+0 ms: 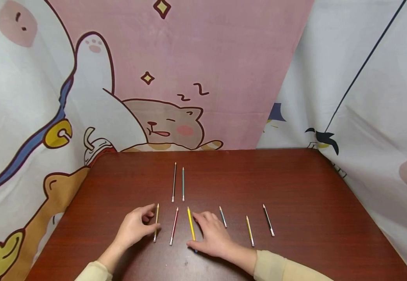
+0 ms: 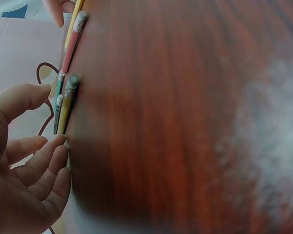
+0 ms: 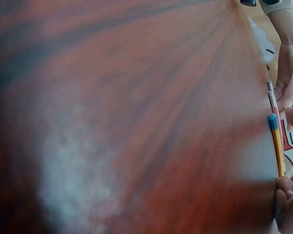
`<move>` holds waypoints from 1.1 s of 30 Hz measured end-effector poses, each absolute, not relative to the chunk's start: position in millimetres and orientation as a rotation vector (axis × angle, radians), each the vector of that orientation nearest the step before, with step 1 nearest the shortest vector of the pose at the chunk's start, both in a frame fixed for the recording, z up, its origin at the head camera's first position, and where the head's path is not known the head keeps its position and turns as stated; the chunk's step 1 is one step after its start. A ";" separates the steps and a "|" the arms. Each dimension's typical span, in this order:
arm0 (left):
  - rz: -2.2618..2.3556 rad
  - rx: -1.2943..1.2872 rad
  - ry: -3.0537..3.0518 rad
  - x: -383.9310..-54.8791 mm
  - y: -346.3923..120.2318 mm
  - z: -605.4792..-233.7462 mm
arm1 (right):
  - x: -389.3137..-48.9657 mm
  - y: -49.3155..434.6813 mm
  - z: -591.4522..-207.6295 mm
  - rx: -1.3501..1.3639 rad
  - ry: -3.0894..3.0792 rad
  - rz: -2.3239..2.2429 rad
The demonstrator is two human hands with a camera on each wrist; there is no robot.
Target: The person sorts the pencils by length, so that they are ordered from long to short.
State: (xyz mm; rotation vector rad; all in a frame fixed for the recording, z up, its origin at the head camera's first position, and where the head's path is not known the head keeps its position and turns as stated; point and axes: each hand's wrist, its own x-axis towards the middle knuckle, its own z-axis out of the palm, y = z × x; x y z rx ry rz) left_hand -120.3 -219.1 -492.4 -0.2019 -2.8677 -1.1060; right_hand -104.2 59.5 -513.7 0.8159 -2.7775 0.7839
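My left hand [image 1: 134, 227] hovers around a dull yellow pencil [image 1: 157, 214], its thumb across the lower part and its fingers spread apart. In the left wrist view a gap shows between that thumb and the fingers [image 2: 56, 151]. A dark red pencil [image 1: 174, 226] lies just to the right. My right hand [image 1: 213, 236] is beside a bright yellow pencil [image 1: 191, 222], with the thumb over its lower end and the fingers loosely bent. The blue end of this pencil [image 3: 273, 122] shows in the right wrist view. Whether either hand touches its pencil, I cannot tell.
Farther back lie a black pencil [image 1: 174, 181] and a teal pencil [image 1: 183, 183], side by side. To the right are a short teal pencil [image 1: 223, 217], another yellow pencil [image 1: 250, 231] and another black pencil [image 1: 268, 220]. Printed cloth [image 1: 231, 78] hangs behind the brown table [image 1: 295, 183].
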 end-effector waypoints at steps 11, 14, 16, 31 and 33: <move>-1.016 -0.240 -2.856 -123.3 -216.5 -499.0 | -101.6 53.2 -514.0 0.755 -2.812 0.727; -1.003 -0.251 -2.843 -123.4 -216.2 -500.0 | -101.1 52.1 -515.0 0.759 -2.807 0.709; -0.997 -0.266 -2.831 -123.2 -215.6 -500.3 | -100.9 51.6 -516.0 0.760 -2.807 0.696; -0.948 -0.349 -2.834 -126.5 -213.6 -504.6 | -108.2 55.3 -524.0 0.793 -2.778 0.625; -0.949 -0.350 -2.838 -126.7 -213.7 -504.7 | -109.4 55.9 -524.0 0.803 -2.759 0.618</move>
